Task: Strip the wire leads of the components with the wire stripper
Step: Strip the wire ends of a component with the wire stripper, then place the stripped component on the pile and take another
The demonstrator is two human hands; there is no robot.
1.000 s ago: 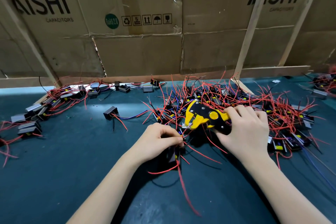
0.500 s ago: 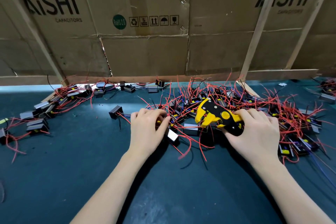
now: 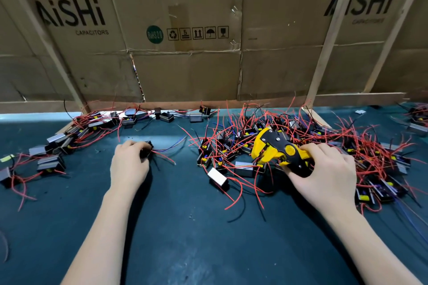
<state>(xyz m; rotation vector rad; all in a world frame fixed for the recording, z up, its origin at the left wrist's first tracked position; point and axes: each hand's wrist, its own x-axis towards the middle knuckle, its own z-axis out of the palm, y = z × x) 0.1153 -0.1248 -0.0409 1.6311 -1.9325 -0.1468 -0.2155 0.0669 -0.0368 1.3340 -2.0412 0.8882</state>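
Observation:
My right hand (image 3: 324, 173) grips the handles of a yellow and black wire stripper (image 3: 275, 149), whose jaws point left over a tangled pile of small black components with red leads (image 3: 243, 143). My left hand (image 3: 129, 164) lies on the green mat further left, its fingers closed on a single black component (image 3: 148, 148) with red and blue leads trailing to the right. A white-faced component (image 3: 217, 179) lies alone at the near edge of the pile, between my hands.
A second heap of components with red wires (image 3: 69, 139) spreads along the mat's left side. A cardboard wall on wooden slats (image 3: 185, 65) closes off the back. More components lie at the far right (image 3: 416, 120). The dark green mat (image 3: 196, 238) shows between my forearms.
My left hand has dropped the component it held beside the stripper and moved left, taking hold of the lone black component. My right hand with the stripper stays over the pile.

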